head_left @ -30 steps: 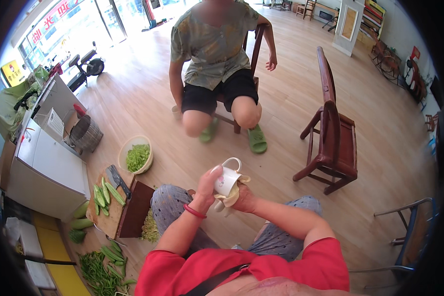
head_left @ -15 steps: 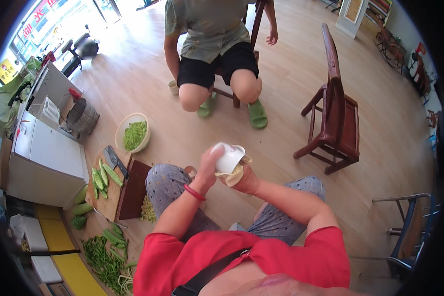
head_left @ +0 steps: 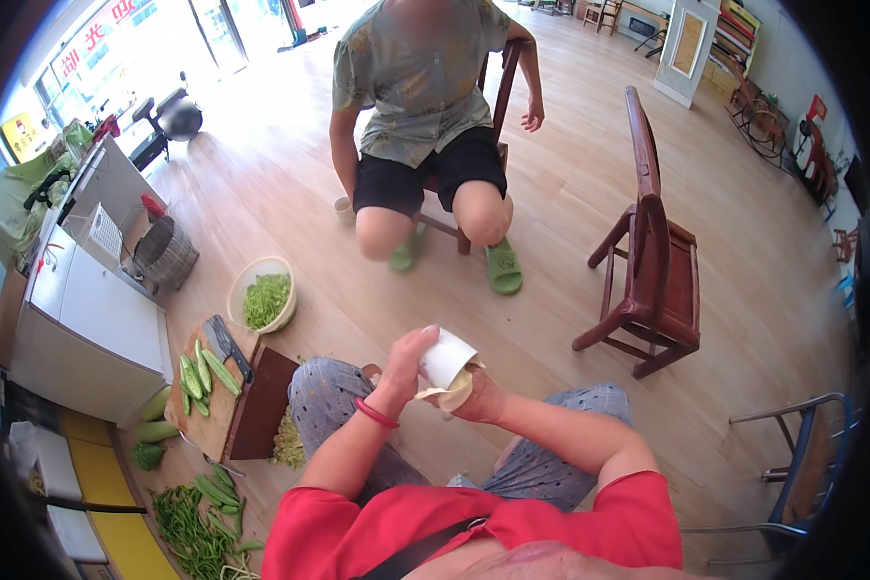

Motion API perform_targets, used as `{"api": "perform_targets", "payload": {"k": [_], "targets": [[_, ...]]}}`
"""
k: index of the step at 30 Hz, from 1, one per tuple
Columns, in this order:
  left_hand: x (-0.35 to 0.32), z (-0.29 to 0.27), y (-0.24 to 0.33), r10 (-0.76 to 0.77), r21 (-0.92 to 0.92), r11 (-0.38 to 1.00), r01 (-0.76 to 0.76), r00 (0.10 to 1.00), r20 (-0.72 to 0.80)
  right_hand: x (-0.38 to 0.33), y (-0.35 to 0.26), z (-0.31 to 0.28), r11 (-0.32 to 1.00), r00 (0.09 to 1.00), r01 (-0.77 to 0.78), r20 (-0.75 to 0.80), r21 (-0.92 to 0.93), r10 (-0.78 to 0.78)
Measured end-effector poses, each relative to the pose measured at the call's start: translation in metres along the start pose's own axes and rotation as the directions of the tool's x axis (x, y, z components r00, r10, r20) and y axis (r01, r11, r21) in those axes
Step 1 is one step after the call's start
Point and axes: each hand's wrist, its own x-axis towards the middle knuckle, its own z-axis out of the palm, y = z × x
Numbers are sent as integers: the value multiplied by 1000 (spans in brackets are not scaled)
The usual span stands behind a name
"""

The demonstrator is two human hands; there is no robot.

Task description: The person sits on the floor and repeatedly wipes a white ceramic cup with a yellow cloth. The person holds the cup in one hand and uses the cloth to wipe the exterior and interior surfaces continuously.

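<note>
Left hand [head_left: 406, 365] is curled snug round a white cup [head_left: 449, 358], right hand [head_left: 479, 398] closed on a pale floppy piece [head_left: 449, 395] just below, probably for steadiness

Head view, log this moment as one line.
left grip: white cup; right grip: pale cloth-like piece against cup; kitchen knife: on cutting board

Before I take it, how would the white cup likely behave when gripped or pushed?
The cup may feel slippery, since its wall looks smooth. It is probably stiff, as its shape looks undented in the left hand. Laid down, its round side could let it roll.
</note>
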Motion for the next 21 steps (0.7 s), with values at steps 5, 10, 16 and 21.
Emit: {"api": "perform_targets", "payload": {"k": [5, 10, 16, 21], "targets": [[-12, 7, 19, -9, -58, 998, 13, 997, 72, 8, -4, -3, 813, 896, -423, 48, 400, 442], [-10, -6, 18, -31, -212, 976, 49, 996, 86, 9, -26, 5, 811, 921, -361, 37, 460, 388], [-14, -10, 18, -124, -120, 984, 133, 989, 78, 9, -15, -9, 996, 985, -82, 153, 39, 75], [-21, 1, 29, -75, -205, 973, 103, 988, 138, 18, -29, -23, 802, 900, -432, 149, 413, 409]]}}
